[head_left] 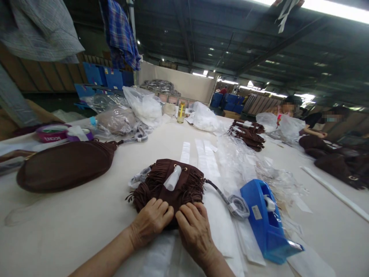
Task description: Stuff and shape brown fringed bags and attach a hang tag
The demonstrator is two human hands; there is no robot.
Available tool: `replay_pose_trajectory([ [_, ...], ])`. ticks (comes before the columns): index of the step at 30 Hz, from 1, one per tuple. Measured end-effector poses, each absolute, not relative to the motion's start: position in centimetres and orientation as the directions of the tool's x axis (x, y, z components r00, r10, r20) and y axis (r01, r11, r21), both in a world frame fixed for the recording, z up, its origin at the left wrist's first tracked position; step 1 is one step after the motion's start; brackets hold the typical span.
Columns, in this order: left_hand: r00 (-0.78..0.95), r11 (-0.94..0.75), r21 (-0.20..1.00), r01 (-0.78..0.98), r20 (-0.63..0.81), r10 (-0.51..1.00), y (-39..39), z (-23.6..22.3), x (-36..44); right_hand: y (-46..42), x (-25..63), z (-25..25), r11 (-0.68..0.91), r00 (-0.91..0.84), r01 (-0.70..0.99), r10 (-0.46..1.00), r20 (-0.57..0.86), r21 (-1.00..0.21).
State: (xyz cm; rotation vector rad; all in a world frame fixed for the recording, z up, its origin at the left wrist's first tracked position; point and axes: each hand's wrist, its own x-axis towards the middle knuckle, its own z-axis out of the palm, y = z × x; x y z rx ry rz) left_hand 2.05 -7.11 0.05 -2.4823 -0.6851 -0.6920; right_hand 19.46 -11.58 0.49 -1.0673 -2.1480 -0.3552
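Observation:
A brown fringed suede bag (170,184) lies on the white table (72,227) right in front of me. A small white wrapped tag (173,178) sits on its top. My left hand (151,221) and my right hand (194,231) press side by side on the bag's near edge, fingers curled down onto the suede. The bag's wrapped strap (230,200) trails to the right. White paper sheets (161,257) lie under my wrists.
A blue tape dispenser (266,223) stands just right of my hands. A larger brown bag (65,165) lies at left, with purple tape rolls (53,132) behind. Clear plastic bags (245,161), paper strips, more fringed bags (248,134) and two seated people fill the far right.

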Motion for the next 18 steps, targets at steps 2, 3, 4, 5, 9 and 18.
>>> replay_pose_trajectory([
  [2, 0.764, -0.779, -0.318, 0.541, 0.572, 0.297, -6.8, -0.4, 1.3, -11.0, 19.8, 0.0, 0.659, -0.45, 0.75, 0.57, 0.687, -0.056],
  [3, 0.772, -0.789, -0.323, 0.523, 0.571, 0.278, -6.7, -0.6, 0.7, -10.7, 20.1, -0.3, 0.671, -0.46, 0.739, 0.567, 0.683, -0.059],
  [4, 0.775, -0.797, -0.321, 0.511, 0.573, 0.267, -6.5, -0.9, 0.1, -10.5, 20.3, -0.5, 0.676, -0.462, 0.734, 0.573, 0.676, -0.071],
  [5, 0.775, -0.803, -0.311, 0.508, 0.572, 0.269, -6.3, -1.2, -0.7, -10.3, 20.5, -0.7, 0.675, -0.461, 0.733, 0.588, 0.665, -0.088],
  [9, 0.77, -0.797, -0.259, 0.545, 0.531, 0.354, -5.9, -1.7, -3.2, -10.4, 20.7, -0.7, 0.656, -0.471, 0.743, 0.657, 0.588, -0.137],
  [18, 0.846, -0.845, -0.172, 0.507, 0.286, 0.449, -6.5, 0.5, -3.7, -11.6, 20.8, -0.1, 0.639, -0.557, 0.766, 0.713, 0.425, -0.069],
])
